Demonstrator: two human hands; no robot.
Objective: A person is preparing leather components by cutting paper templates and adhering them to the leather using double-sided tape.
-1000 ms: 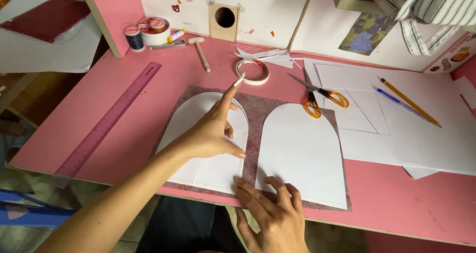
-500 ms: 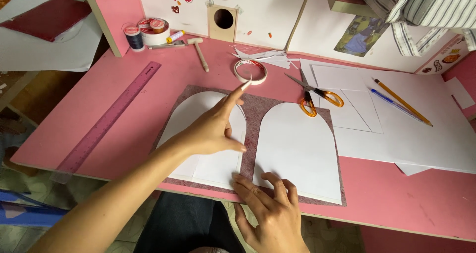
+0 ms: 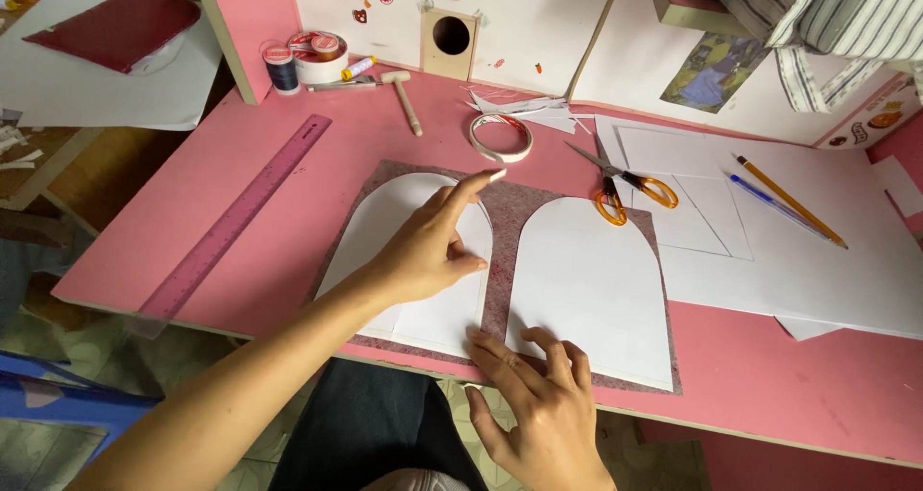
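Here, 2 arched white sheets are laid side by side on a grey felt piece on the pink surface. The left sheet is pressed flat under the left hand, whose fingers are spread open, nothing being gripped; its forefinger is stretched toward the sheet's arched top. The right hand is laid open at the near edge, its fingertips touching the lower left corner of the right sheet. Scissors and a tape roll are seen beyond the felt.

The left hand and right hand press two arched white paper cutouts onto grey felt.
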